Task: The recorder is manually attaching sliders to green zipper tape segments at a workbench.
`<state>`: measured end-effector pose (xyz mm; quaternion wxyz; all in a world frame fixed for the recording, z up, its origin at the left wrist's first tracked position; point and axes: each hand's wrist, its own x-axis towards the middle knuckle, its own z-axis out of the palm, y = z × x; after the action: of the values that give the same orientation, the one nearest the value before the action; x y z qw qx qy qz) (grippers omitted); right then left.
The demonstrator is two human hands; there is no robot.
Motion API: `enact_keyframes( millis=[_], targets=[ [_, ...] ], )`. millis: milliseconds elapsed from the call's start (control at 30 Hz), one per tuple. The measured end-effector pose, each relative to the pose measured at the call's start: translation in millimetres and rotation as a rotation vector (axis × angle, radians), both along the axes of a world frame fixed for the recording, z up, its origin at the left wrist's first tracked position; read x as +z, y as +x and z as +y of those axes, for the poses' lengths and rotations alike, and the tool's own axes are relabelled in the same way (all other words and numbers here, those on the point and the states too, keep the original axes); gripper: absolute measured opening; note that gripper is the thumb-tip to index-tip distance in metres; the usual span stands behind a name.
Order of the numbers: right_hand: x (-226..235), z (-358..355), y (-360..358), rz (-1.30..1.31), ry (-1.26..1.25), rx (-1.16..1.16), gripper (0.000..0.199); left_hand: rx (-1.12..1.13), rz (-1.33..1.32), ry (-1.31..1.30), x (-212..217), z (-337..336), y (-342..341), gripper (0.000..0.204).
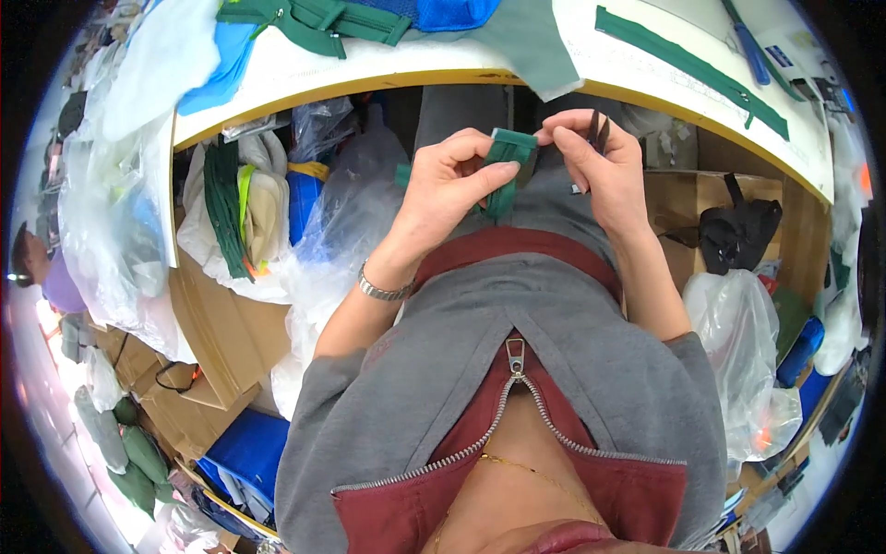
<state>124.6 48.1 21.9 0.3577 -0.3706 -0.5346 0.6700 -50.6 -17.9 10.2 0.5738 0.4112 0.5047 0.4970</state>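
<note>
Above my lap, in front of the table edge, my left hand [441, 180] is closed on a green zipper strip [504, 172], thumb pressed on its face. The strip's top end stands up past the fingers, and another bit of green shows behind the hand. My right hand [609, 175] is closed too, with small dark thread snips [601, 134] tucked in it, their two black prongs up between the fingers. Its thumb and forefinger tips meet right beside the strip's top end. Whether they pinch a thread or the strip's edge is too small to tell.
Across the white table [637, 129] lie a long green zipper [692, 74], more green zipper pieces [318, 23] and a blue-handled tool [752, 55]. Below it hang green strips [223, 208] over a pale bag. Plastic bags [734, 342] and cardboard [226, 323] flank me.
</note>
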Motion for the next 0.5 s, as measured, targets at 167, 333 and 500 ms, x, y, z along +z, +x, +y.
enact_keyframes(
  millis=[167,333,500],
  targets=[
    [-3.5,-6.3,1.5,0.010,-0.042,0.066,0.014,-0.005,-0.268,-0.130,5.5,-1.3,5.5,0.017],
    [-5.0,-7.9,-6.3,0.025,0.108,0.084,0.011,-0.020,-0.254,-0.151,8.5,-4.1,12.6,0.014],
    [0.8,-8.9,-0.8,-0.072,-0.009,0.062,0.013,0.025,0.039,-0.068,12.5,-2.0,-3.4,0.015]
  ],
)
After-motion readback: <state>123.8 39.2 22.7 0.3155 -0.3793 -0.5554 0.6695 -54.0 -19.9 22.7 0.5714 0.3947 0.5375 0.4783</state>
